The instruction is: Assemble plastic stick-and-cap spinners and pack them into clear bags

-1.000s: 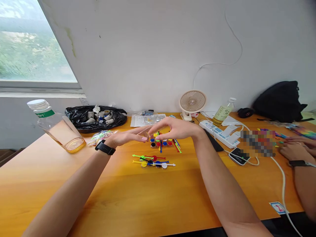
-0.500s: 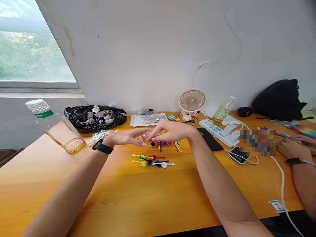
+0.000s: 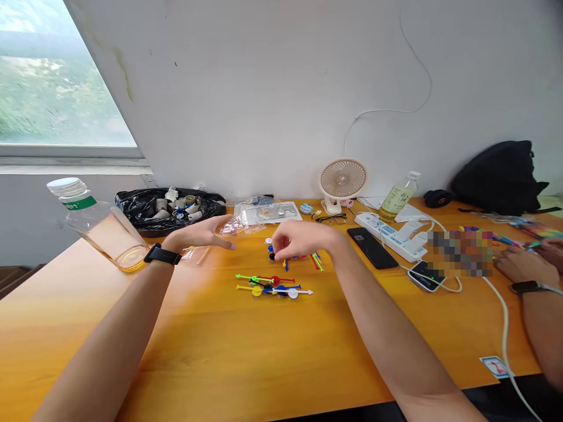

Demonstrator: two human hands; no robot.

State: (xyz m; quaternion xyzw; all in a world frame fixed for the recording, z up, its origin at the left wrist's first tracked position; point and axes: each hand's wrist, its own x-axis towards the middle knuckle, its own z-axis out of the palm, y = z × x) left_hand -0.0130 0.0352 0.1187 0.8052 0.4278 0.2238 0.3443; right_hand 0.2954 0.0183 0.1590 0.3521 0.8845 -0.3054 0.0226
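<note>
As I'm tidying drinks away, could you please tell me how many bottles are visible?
2: a green-labelled bottle at the far left, and a pale-labelled bottle behind the power strip.

Daylight enters from the window, well to the left of the left hand, and the scene is quite bright. The greenery behind the glass looks washed out and not sharp. On the table, a whitish glare lies left of the left hand, while the wood nearer to the body than the hands is deeper in colour, softly shaded. The wall beyond the hands appears greyish. The left hand's fingers are slightly blurred; the right hand is clearer. To its right, a pixelated patch hides detail. Leftward of the hands, the large bottle appears slanted, stretched by the wide lens.
</note>
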